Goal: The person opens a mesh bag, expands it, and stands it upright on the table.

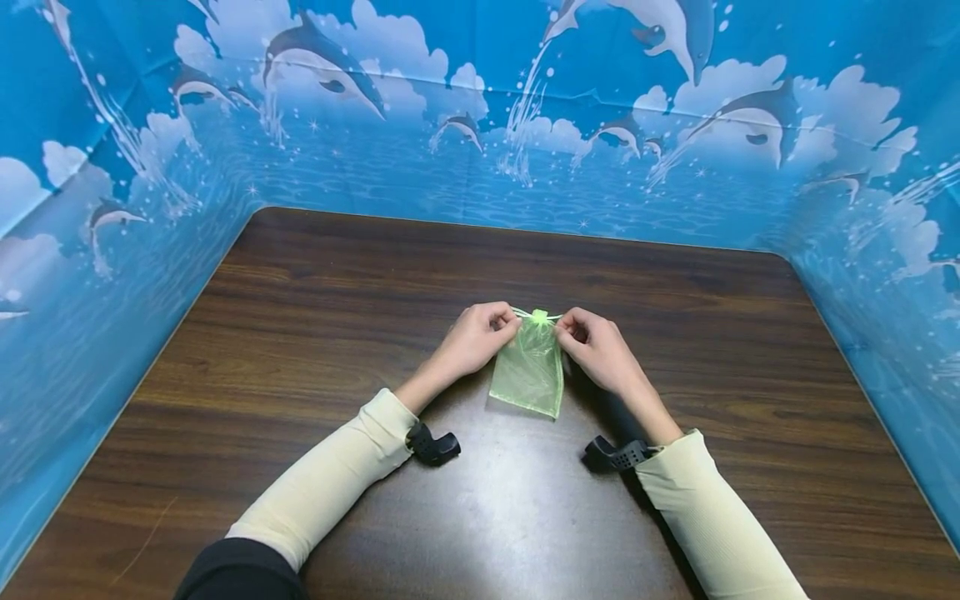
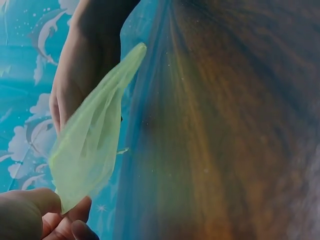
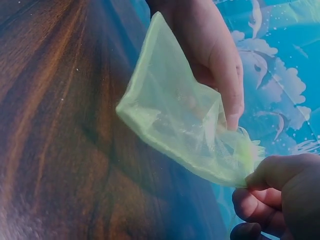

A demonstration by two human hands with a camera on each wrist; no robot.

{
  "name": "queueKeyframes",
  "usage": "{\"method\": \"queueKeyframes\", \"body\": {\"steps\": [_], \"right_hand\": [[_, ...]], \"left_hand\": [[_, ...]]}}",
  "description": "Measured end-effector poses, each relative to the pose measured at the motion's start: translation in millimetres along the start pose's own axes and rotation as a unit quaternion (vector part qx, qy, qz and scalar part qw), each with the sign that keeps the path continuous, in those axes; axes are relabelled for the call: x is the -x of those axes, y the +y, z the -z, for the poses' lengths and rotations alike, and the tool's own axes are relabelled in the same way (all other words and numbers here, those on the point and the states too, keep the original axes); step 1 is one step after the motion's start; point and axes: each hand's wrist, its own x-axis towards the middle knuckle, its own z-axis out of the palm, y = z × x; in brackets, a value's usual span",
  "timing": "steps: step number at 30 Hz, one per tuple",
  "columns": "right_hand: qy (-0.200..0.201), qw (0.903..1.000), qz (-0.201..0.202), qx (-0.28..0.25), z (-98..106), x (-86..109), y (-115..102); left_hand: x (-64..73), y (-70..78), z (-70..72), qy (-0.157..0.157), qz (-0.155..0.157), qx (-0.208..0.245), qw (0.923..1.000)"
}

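Observation:
A small, sheer, light-green drawstring pouch point(image 1: 528, 371) hangs between the two hands in the head view, its neck gathered at the top and pale cords running out sideways. My left hand point(image 1: 477, 335) pinches one upper side of it between thumb and forefinger. On the opposite side my right hand point(image 1: 602, 352) pinches the pouch the same way. Seen from the left wrist, the pouch point(image 2: 92, 142) is nearly edge-on and tilted. The right wrist view shows the pouch point(image 3: 175, 112) spread wider, with crinkled mesh and a thicker seam along its border.
Beneath the hands is a dark wood-grain table point(image 1: 315, 350) with rounded far corners. A blue curtain point(image 1: 480, 158) printed with dolphins and clouds surrounds its back and sides. Black wrist mounts point(image 1: 433, 446) sit by the pale sleeves point(image 1: 330, 475).

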Motion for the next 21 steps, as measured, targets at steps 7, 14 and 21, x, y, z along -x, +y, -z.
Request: {"method": "queueKeyframes", "body": {"steps": [7, 14, 21], "right_hand": [[0.005, 1.0, -0.002, -0.002, -1.9, 1.8, 1.7], [0.005, 1.0, -0.005, 0.0, -0.1, 1.5, 1.9], [0.009, 0.9999, -0.006, -0.004, 1.2, -0.7, 2.9]], "left_hand": [[0.7, -2.3, -1.5, 0.006, 0.0, -0.004, 1.0], [1.5, -1.5, -0.7, 0.018, 0.001, -0.009, 0.9998], [-1.4, 0.1, 2.1, 0.02, 0.004, -0.013, 0.9997]]}}
